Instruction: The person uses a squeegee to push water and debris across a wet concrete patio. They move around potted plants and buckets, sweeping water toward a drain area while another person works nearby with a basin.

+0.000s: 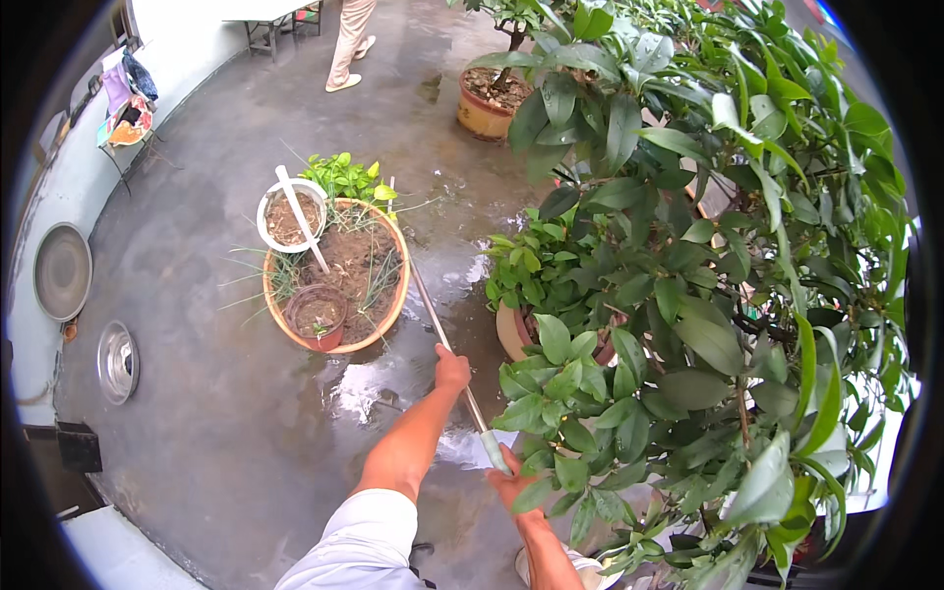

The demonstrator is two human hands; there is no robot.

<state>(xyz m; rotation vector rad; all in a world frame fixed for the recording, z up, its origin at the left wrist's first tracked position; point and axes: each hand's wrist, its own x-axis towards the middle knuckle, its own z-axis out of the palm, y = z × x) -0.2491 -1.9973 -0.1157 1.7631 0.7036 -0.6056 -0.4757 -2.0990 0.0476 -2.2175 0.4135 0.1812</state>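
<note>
A long metal pole (474, 407) with a pale grey-green grip (492, 450) slants across the wet floor. My left hand (452, 371) is wrapped round its metal shaft. Lower down, my right hand (513, 482) closes on the grip, partly covered by leaves. The pole's far end passes behind a large orange-rimmed pot (401, 295) of soil and thin green shoots, so its tip is hidden. On that pot rest a small white pot (264, 224), a small brown pot (323, 339) and a white stick (300, 216).
A dense leafy plant (688, 324) crowds my right side. Farther off stand a yellow-brown pot (482, 116) and a walking person's legs (349, 44). Along the left wall are a round grey basin (63, 271), a shiny metal basin (118, 362) and a chair with cloths (128, 123).
</note>
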